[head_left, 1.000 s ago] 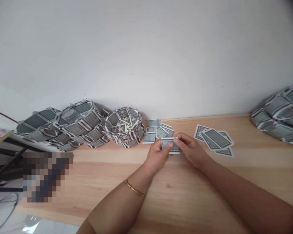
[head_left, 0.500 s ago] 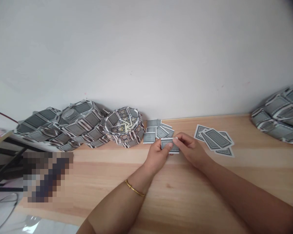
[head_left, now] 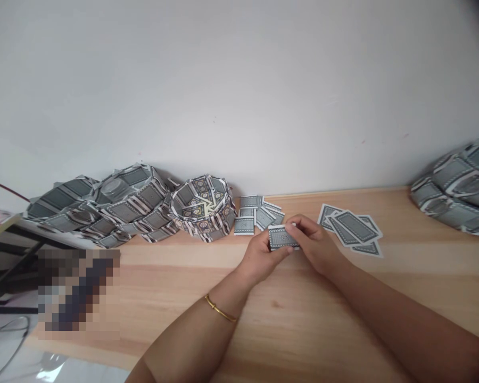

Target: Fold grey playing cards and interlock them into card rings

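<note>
Between both hands, just above the wooden table, is a folded playing card (head_left: 281,238) with a grey patterned back. My left hand (head_left: 262,256) grips its left side and lower edge, thumb on the lower right of its face. My right hand (head_left: 309,239) pinches its upper right, thumb on the top edge. Fingers behind the card are hidden. Beyond my left hand lie several folded cards (head_left: 244,226) in a loose group. Right of my right hand, several flat, unfolded playing cards (head_left: 355,227) overlap, patterned backs up.
A small round basket (head_left: 203,223) made of folded cards stands left of the folded pieces. Larger card baskets (head_left: 131,205) stand farther left, and another card structure (head_left: 459,191) is at the far right. The wooden table (head_left: 207,266) meets a white wall. A blurred patch covers its left end.
The folded card has shifted slightly right and now shows more of its face. My left thumb has slid from the card's middle to its lower right edge.
</note>
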A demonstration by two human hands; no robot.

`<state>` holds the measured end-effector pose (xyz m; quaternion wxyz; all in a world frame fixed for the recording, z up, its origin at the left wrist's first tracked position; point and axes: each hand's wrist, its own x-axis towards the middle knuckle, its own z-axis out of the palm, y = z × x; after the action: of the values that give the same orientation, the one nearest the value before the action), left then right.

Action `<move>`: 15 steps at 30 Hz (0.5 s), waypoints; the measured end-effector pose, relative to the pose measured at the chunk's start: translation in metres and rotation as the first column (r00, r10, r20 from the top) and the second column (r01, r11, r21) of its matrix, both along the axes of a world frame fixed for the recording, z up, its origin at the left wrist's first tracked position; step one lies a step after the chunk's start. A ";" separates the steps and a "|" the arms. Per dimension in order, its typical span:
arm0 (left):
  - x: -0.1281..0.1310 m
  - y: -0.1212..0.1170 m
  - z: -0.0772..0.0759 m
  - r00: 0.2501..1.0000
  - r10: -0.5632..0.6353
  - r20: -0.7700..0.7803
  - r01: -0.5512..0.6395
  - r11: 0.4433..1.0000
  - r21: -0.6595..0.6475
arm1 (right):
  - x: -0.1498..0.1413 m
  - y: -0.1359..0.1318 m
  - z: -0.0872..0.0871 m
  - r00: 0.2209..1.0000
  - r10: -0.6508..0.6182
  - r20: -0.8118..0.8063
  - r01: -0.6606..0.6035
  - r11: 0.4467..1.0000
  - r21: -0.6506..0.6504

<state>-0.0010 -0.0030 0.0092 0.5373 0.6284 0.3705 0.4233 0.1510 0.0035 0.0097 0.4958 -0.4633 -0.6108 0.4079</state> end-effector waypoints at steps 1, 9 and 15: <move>0.000 0.000 0.000 1.000 -0.011 0.007 0.011 1.000 -0.001 | 0.000 0.000 0.000 0.999 -0.008 -0.031 0.008 1.000 -0.014; 0.002 0.000 -0.003 0.993 0.023 0.115 -0.009 0.993 -0.122 | 0.002 0.004 -0.007 0.978 -0.006 -0.208 -0.029 0.985 -0.167; 0.004 0.003 -0.006 0.958 0.051 0.282 0.009 0.978 -0.207 | -0.001 0.002 -0.005 0.918 0.109 -0.381 -0.194 0.962 -0.192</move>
<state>0.0033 0.0000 0.0034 0.6427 0.4975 0.3374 0.4749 0.1496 0.0051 0.0047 0.5119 -0.3831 -0.4915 0.5912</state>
